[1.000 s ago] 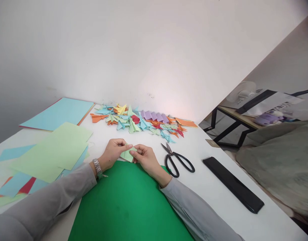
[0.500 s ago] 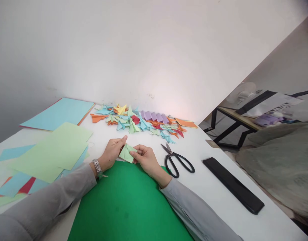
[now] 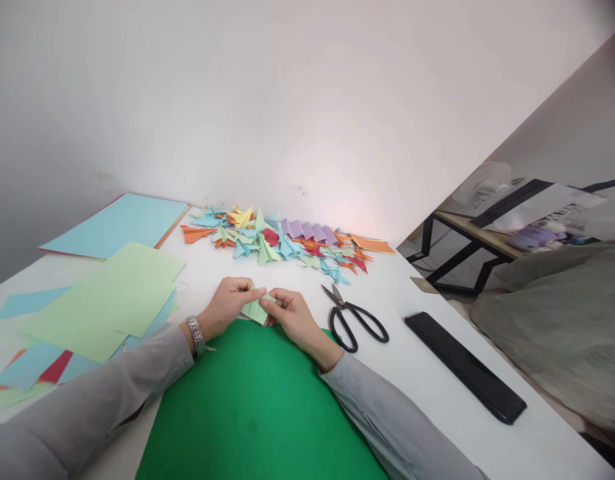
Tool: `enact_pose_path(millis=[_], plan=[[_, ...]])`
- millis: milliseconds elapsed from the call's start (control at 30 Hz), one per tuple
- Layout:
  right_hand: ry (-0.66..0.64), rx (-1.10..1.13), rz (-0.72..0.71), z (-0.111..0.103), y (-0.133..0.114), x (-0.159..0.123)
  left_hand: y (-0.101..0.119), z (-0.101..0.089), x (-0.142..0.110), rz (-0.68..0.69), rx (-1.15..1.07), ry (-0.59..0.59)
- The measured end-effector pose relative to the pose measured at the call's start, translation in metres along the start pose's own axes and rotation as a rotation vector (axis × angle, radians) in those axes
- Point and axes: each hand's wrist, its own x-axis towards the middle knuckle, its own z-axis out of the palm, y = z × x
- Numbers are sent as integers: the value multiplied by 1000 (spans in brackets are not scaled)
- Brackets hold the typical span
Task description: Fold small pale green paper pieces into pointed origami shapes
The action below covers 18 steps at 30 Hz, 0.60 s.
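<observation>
A small piece of folded light green paper [image 3: 255,311] is held between my two hands, above the far edge of a green sheet [image 3: 267,400]. My left hand [image 3: 228,303] grips its left and upper side, the thumb pressed on the top face. On the right side, my right hand [image 3: 290,312] pinches the paper between thumb and curled fingers. The fingers behind the paper are partly hidden. Black-handled scissors [image 3: 355,319] lie with blades slightly apart, just right of my right hand.
Folded paper pieces [image 3: 272,243] in many colours are heaped along the wall. Light green sheets [image 3: 112,293] and coloured scraps lie at left, before a stack of blue paper [image 3: 120,227]. A long black case [image 3: 465,367] rests near the table's right edge.
My left thumb has come down from the paper's upper corner onto its face, towards my right thumb. My right hand stays nearly where it was.
</observation>
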Motion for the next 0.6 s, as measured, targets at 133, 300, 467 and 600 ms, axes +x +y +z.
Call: enact_pose_path(millis=[133, 300, 467, 600], plan=[[3, 18, 6, 0, 3, 1, 2, 2, -1, -100, -48, -19], [35, 22, 29, 0, 3, 1, 0, 2, 0, 2, 67, 25], [36, 16, 33, 0, -1, -1, 0, 0, 0, 93, 163, 2], [-31, 11, 47, 1, -4, 0, 1, 0, 0, 22, 11, 3]])
